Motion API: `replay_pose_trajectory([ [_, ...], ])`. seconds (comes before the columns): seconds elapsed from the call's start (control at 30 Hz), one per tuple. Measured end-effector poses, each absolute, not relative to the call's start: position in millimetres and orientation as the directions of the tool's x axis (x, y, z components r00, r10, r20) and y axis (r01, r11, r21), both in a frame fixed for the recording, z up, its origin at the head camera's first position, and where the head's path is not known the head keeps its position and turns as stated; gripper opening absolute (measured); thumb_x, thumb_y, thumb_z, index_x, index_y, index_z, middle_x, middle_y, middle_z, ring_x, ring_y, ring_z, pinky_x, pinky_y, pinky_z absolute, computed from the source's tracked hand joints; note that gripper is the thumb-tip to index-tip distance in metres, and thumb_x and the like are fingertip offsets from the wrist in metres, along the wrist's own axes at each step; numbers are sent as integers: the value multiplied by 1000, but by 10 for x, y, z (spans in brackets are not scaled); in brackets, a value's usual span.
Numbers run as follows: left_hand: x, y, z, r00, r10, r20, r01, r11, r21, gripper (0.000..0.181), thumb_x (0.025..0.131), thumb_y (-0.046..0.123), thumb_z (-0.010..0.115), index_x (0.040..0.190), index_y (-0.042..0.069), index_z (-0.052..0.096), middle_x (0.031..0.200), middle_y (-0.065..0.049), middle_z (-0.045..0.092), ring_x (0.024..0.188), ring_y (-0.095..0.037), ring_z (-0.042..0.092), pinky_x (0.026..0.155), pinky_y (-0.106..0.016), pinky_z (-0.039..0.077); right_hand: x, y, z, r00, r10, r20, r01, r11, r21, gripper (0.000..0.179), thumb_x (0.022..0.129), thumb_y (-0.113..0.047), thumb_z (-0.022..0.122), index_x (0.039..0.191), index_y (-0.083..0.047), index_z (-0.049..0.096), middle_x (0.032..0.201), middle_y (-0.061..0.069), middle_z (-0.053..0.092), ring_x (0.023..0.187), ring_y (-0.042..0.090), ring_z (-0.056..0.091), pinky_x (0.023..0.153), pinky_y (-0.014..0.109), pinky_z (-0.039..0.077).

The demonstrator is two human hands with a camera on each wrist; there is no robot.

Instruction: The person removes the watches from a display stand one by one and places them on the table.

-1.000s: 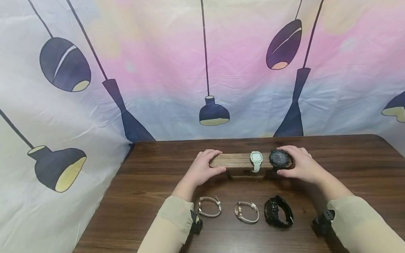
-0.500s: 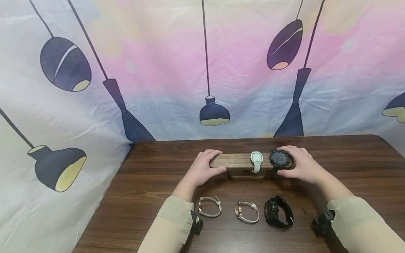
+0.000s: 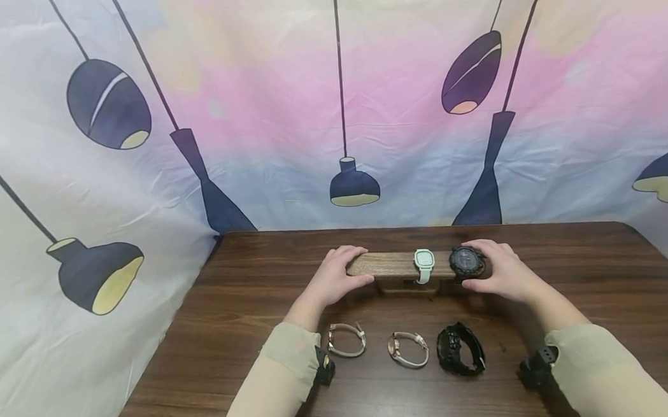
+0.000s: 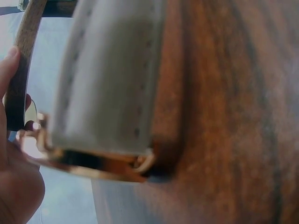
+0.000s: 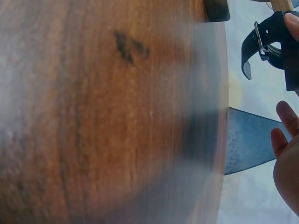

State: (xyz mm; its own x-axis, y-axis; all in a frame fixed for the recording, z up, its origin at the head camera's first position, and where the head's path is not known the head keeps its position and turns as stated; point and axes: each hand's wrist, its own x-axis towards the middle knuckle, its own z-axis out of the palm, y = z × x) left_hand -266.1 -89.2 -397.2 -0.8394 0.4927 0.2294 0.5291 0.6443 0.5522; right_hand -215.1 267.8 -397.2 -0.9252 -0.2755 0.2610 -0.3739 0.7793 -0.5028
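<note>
A wooden watch stand's bar [image 3: 386, 264] stretches sideways above the table. My left hand [image 3: 331, 279] grips its left end, thumb in front and fingers behind. At the right end my right hand [image 3: 509, 273] pinches a black digital watch [image 3: 466, 261] between thumb and fingers. In the right wrist view, that watch's buckled strap [image 5: 256, 46] hangs below the bar. A pale mint square watch [image 3: 424, 259] sits on the bar between my hands. One light-strapped watch [image 4: 110, 79] fills much of the left wrist view.
On the table [image 3: 250, 341], in front of the stand, lie two slim light-strapped watches, one at left [image 3: 346, 340] and one at centre [image 3: 408, 349], and a chunky black watch [image 3: 460, 349]. A cloth backdrop [image 3: 282, 109] with printed lamps hangs behind the table.
My right hand and the black watch have shifted slightly right along the bar, widening the gap from the mint watch. My left hand keeps its grip on the bar.
</note>
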Motion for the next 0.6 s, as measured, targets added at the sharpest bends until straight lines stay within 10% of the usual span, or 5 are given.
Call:
replay_pose_trajectory([
  [0.6, -2659, -883, -3961, -840, 492, 229, 528, 641, 557, 61, 81, 43, 71, 133, 15, 54, 133, -1, 50, 121, -24, 41, 98, -42, 35, -2114, 2793, -3989, -935, -259, 242, -350, 773, -529, 73, 76, -37, 77, 134, -8, 44, 134, 17, 42, 107, 35, 37, 81, 57, 37],
])
